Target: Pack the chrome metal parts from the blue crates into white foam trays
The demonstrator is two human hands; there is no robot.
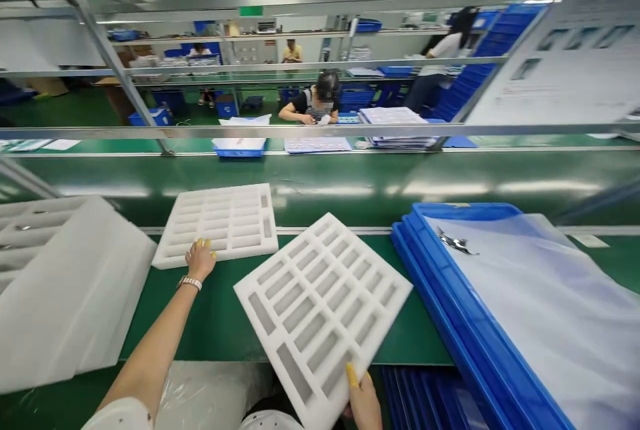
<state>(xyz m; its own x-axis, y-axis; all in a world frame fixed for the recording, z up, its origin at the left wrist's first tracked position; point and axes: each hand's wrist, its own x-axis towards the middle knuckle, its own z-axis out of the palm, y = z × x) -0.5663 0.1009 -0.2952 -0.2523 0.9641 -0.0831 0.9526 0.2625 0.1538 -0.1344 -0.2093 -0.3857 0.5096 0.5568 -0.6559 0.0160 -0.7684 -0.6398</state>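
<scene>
In the head view, my right hand grips the near corner of a white foam tray with rows of rectangular slots. That tray is tilted and turned cornerwise over the green bench, and its slots look bare. Farther off to the left, a second slotted foam insert lies flat on the bench. My left hand is at its front edge, fingers bent over the rim; the underside of the grip is hidden.
A tall stack of white foam trays stands at left, with small metal pieces in the top one. Blue bins at right hold a white sheet and a shiny metal part. Metal rails cross ahead; people work beyond.
</scene>
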